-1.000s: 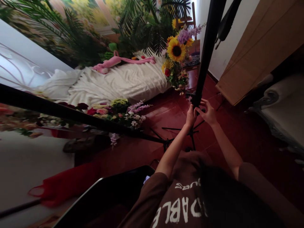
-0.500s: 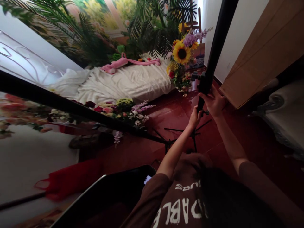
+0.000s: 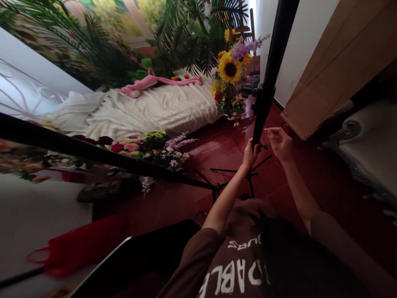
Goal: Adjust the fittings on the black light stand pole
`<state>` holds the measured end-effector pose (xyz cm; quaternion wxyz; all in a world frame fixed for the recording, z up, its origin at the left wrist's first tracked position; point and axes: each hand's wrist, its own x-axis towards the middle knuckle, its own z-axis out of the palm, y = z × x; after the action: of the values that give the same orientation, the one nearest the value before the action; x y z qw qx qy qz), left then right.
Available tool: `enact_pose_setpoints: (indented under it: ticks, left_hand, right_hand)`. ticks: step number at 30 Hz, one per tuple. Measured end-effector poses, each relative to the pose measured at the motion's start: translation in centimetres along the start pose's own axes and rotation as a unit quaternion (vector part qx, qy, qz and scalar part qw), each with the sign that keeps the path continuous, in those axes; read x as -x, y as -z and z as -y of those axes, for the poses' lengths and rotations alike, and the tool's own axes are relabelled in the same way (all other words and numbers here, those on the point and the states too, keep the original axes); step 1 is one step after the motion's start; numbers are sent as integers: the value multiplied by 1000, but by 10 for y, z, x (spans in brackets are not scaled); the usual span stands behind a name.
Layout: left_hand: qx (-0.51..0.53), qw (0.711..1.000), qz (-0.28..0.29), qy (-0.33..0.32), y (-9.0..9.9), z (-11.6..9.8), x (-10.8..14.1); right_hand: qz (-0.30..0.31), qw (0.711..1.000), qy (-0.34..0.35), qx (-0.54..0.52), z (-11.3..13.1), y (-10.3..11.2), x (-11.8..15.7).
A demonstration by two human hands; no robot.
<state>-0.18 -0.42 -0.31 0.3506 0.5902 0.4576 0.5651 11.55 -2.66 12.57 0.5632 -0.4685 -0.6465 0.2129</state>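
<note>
A black stand pole [image 3: 269, 78] rises from a tripod base [image 3: 250, 176] on the red floor. My left hand [image 3: 249, 154] is wrapped round the pole's lower part, just beside a small black knob [image 3: 264, 147]. To the right of the pole, my right hand [image 3: 280, 142] is raised, touching nothing, its fingers bent and partly apart. Above my left hand, a black clamp [image 3: 260, 97] with a side knob sits on the pole. A second black pole [image 3: 124, 159] slants in from the left to its own legs near the middle.
A bed with white cloth [image 3: 155, 107] holds a pink plush toy [image 3: 142, 85]. Sunflowers [image 3: 229, 68] stand beside it. Brown cardboard [image 3: 328, 78] and a pale sofa [image 3: 369, 140] are at the right. A red bag [image 3: 77, 244] lies lower left, near a black container [image 3: 149, 252].
My right hand has come off the pole and moved slightly down beside it. My left hand has kept its grip. The view has shifted a little to the right.
</note>
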Motion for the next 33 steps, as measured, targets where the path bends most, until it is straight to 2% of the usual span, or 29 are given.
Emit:
enact_pose_setpoints:
  ticks: [4,9,13,20,25,33]
  left_hand:
    - [-6,1000,-2,-14,0,6,-1]
    - [-21,1000,-5,-17,-1,8,-1]
    - [-21,1000,1,-15,0,5,-1]
    - [-9,1000,7,-6,1,6,-1]
    - [-6,1000,14,4,2,3,-1]
    - [-22,1000,4,-2,2,5,-2]
  right_hand:
    - [90,993,-22,69,-36,7,38]
    - [107,991,-44,63,-61,4,55]
    - [103,992,-69,36,-65,1,51]
    - [53,983,-172,-41,-69,-5,43]
    - [49,948,-265,-167,-70,-8,36]
    - [24,889,-413,-198,-60,-9,22]
